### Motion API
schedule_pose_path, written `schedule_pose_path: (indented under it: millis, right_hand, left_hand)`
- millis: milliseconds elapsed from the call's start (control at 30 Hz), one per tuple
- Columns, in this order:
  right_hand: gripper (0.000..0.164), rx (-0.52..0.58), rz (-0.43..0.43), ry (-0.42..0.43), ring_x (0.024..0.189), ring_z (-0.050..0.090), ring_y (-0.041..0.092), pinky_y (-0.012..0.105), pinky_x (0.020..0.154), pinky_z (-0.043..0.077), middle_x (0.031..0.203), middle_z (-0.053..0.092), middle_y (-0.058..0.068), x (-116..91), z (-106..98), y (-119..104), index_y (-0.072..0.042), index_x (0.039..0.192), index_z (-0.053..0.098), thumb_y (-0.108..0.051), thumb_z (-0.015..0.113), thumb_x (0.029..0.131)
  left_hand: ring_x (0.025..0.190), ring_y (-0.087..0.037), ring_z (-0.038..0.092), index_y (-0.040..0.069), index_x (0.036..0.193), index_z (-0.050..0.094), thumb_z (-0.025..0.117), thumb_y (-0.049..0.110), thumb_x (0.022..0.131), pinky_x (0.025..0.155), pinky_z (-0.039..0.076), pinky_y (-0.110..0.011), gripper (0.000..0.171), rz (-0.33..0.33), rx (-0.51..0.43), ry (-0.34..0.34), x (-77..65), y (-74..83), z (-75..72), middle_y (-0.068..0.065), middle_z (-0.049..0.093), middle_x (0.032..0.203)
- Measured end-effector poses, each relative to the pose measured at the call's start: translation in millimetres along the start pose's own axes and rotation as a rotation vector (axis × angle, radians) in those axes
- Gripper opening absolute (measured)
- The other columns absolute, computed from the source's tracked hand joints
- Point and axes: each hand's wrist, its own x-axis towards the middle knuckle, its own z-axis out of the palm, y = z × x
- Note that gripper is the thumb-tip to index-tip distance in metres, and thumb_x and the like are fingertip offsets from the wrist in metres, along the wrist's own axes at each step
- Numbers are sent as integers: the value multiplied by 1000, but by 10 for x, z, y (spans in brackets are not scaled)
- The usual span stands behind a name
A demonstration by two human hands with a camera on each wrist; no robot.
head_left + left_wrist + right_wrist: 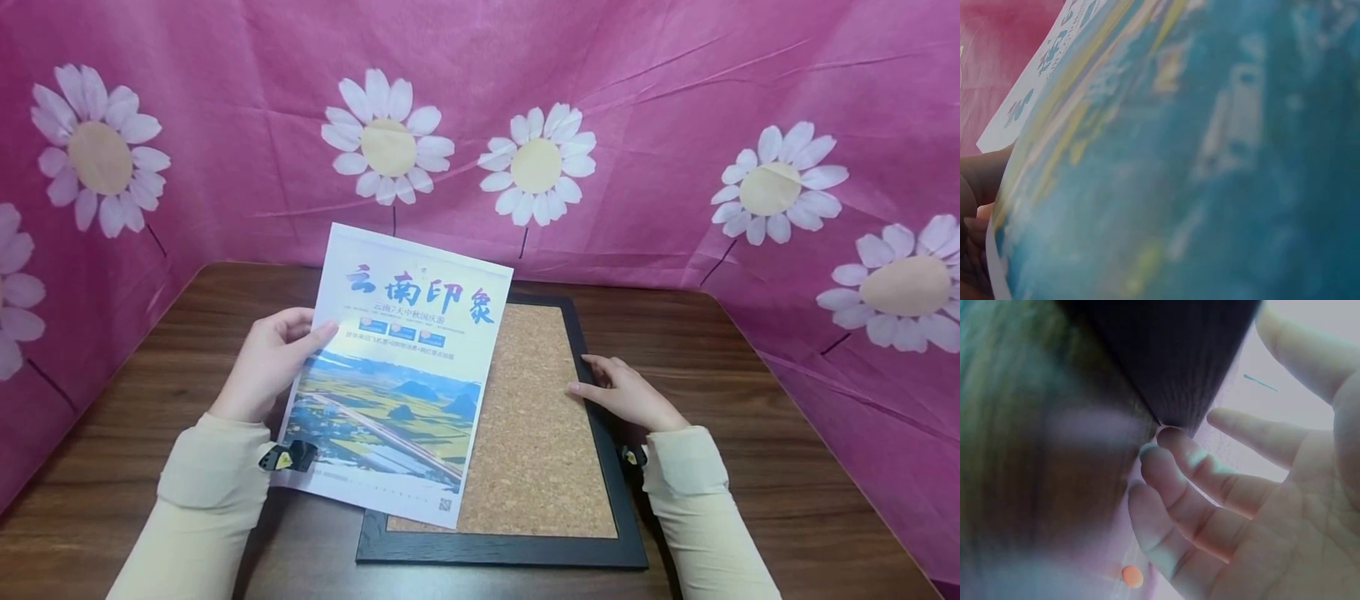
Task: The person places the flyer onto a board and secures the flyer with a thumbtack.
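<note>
- Head: the left hand [273, 358] is pinching the left edge of a poster [405, 392], thumb in front and fingers behind; the poster, showing 4 large characters, is slanting across the left part of a black frame [502, 550]. The frame is surrounding a cork panel [551, 417] and lying on a wooden table [712, 358]. The right hand [630, 393] is resting at its right border.
- Left wrist: the poster is bowing, blurred, across most of the view, its edge lying against the left hand.
- Right wrist: the right hand's fingers are lying loosely bent and spread beside the frame's dark side; how firmly they are pressing, I cannot tell.
</note>
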Motion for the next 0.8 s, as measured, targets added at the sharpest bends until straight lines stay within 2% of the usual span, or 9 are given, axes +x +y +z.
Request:
schedule_pose_path:
  millis: [267,633,800]
  right_hand:
    - [82,-5,2,2,110,52,31,50,91,47,127,52,23,3,-4,-10,1,150,36,-53,61,94]
    - [82,-10,-5,1,106,52,30,47,88,48,124,54,22,10,13,0,2,149,37,-54,61,94]
    - [82,-15,1,-2,109,52,31,49,90,47,126,53,23,6,4,-13,2,150,36,-53,60,94]
  left_hand:
    - [70,-6,67,-3,128,60,62,37,97,64,56,-24,50,37,39,-4,20,3,40,-4,73,94]
    - [68,-4,65,-4,125,61,64,35,97,64,54,-22,48,25,57,26,24,-25,60,-1,73,91]
    - [69,-2,64,-4,126,61,65,34,96,63,52,-22,48,19,71,28,45,-58,79,-7,74,94]
